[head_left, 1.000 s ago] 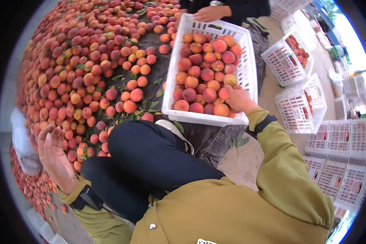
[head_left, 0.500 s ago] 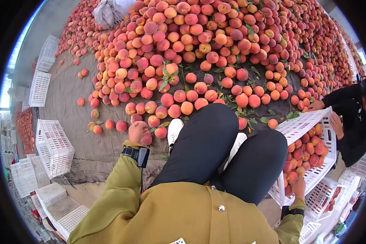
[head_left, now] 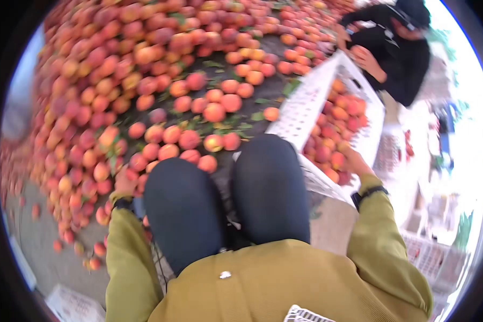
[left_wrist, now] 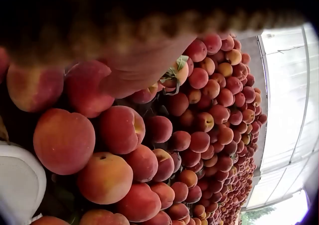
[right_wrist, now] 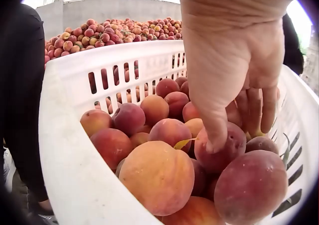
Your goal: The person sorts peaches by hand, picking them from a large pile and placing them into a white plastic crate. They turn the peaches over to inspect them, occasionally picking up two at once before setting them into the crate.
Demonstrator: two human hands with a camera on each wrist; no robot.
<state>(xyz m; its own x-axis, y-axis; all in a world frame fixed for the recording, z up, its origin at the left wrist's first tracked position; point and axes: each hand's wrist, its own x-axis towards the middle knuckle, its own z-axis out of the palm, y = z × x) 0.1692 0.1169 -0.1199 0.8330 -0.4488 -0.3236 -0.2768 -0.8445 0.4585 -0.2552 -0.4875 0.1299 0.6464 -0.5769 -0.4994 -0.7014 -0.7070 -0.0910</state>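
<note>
Biggest in my head view is the heap of peaches (head_left: 96,102), filling the upper left and running across to the far side, with grey ground (head_left: 48,268) showing below it. In front I see the wearer's dark legs (head_left: 268,188), knees up. At upper right is another person (head_left: 397,59) in black. Between that person and the legs stands the white crate (head_left: 294,115), slotted and part filled with fruit (right_wrist: 157,177); the other person's hands are at its far end, touching or not I cannot tell. A white shoe (left_wrist: 20,185) shows in my left wrist view.

The right hand (right_wrist: 234,60) reaches into the crate's near end and holds a dark peach (right_wrist: 227,148), thumb on top, fingers curled down behind. That peach lies among the others, below the rim. The left hand (head_left: 125,181) is low at the heap's near edge, just outside the left leg. It touches a red peach (left_wrist: 88,93) there; its fingers are mostly hidden, so I cannot tell how wide they are. Beside that hand lies a green sprig (left_wrist: 174,76). Smallest is a yellow leaf (right_wrist: 184,144) among the fruit in the crate.
</note>
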